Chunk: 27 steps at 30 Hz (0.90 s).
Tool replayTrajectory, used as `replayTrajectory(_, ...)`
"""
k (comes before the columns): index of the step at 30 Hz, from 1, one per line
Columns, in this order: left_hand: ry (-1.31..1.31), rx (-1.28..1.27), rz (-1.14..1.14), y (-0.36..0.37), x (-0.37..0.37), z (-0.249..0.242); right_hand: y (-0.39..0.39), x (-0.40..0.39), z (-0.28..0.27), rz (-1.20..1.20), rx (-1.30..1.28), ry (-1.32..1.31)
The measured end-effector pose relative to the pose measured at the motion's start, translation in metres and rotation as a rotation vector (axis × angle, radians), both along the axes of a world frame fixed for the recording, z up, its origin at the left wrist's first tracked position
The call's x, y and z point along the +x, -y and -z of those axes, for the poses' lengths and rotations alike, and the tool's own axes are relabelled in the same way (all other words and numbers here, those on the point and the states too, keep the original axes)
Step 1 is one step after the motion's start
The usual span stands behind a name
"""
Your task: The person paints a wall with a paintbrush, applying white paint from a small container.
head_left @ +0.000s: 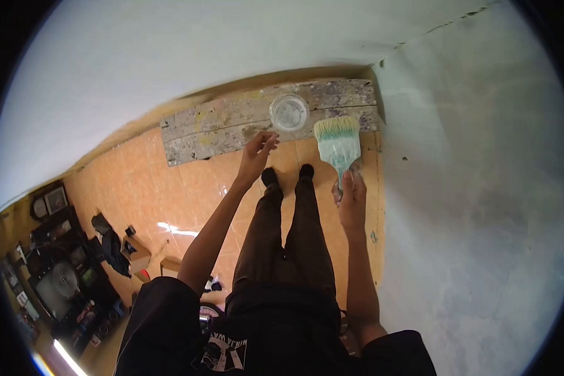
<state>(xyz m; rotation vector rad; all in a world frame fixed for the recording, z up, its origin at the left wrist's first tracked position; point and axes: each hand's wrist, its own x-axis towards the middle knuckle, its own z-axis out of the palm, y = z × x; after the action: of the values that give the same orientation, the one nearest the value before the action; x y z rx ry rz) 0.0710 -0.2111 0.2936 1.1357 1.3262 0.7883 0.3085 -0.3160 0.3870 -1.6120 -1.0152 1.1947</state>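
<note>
A wide paintbrush (pixel 338 141) with pale yellow bristles, greenish near their base, points away from me. Its handle is in my right hand (pixel 352 191), whose fingers are closed around it. My left hand (pixel 260 150) hovers near the front edge of a paint-spattered wooden plank (pixel 219 125), fingers loosely bent and apart, nothing in them. On the plank stands a round clear tub (pixel 289 112) with whitish contents. The brush head is to the right of the tub and in front of it, not touching it.
A patchy whitish-grey wall (pixel 470 207) rises close on my right, and another pale wall (pixel 169 56) lies behind the plank. Orange floor tiles (pixel 138 182) spread below. At the lower left are a cabinet with a fan (pixel 64 280) and an open cardboard box (pixel 136 255).
</note>
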Motion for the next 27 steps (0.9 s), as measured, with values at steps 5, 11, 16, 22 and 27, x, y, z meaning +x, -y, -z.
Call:
replayTrajectory(5, -0.056, -0.018, -0.12, -0.026, -0.009, 0.098, -0.072, 0.007, 0.089, -0.114, 0.048, 0.259)
replayTrajectory(11, -0.087, -0.051, -0.261, -0.047, 0.0, 0.165, -0.154, 0.005, 0.148, -0.42, 0.077, 0.702)
replayTrajectory(16, -0.128, -0.044, -0.275, -0.064, 0.004, 0.184, -0.211, -0.003, 0.178, -0.73, 0.121, 0.992)
replayTrajectory(22, -0.115, -0.022, -0.263, -0.07, 0.012, 0.189, -0.26, -0.022, 0.213, -1.059, 0.338, 1.355)
replayTrajectory(27, -0.092, -0.067, -0.306, -0.07, 0.016, 0.204, -0.279, -0.047, 0.231, -1.293, 0.354, 1.58)
